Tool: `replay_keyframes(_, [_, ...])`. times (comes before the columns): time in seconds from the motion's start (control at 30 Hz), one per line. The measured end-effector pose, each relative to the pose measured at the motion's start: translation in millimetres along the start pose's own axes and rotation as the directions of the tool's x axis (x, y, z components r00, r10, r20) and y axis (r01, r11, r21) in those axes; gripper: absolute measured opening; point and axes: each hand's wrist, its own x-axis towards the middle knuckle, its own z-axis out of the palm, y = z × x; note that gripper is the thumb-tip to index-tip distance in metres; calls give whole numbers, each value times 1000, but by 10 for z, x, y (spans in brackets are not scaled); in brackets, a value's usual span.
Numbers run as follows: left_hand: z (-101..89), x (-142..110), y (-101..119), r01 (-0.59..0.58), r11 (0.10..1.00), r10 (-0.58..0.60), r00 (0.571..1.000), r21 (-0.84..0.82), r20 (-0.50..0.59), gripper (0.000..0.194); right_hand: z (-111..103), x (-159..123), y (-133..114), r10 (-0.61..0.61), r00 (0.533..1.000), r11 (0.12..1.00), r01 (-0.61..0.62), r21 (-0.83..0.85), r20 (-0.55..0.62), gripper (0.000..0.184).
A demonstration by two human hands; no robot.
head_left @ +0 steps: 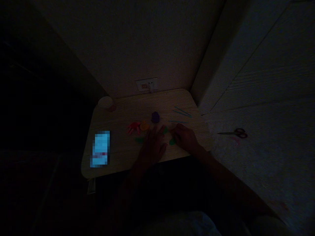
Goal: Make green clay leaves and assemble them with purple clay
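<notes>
The scene is very dark. My left hand (151, 147) lies fairly flat on a small wooden table (118, 164), fingers stretched out. A flat green piece (139, 140) that looks like modelling clay shows at its left side, and another green piece (165, 130) is by its fingertips. To the right, my right hand (185, 137) is closed with the fingers curled down; what they grip, if anything, is hidden. A green strip (172, 141) sticks out beside it. Beyond the hands are a purple lump (155, 117), an orange lump (144, 125) and a red piece with finger-like prongs (134, 127).
Three thin blue sticks (182, 113) lie at the table's back right. A lit phone (100, 149) is at the left, and a cup-like container (105, 102) stands in the back left corner. Scissors (236, 132) lie right of the table. Behind is a wall socket (147, 85).
</notes>
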Motion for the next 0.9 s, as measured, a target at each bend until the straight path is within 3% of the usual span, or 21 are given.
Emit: replay_keyframes(0.9, [-20,3,-13,-16,1000,15,999,12,32,47,-14,-17,5,10,1000,1000,-10,12,-4,22])
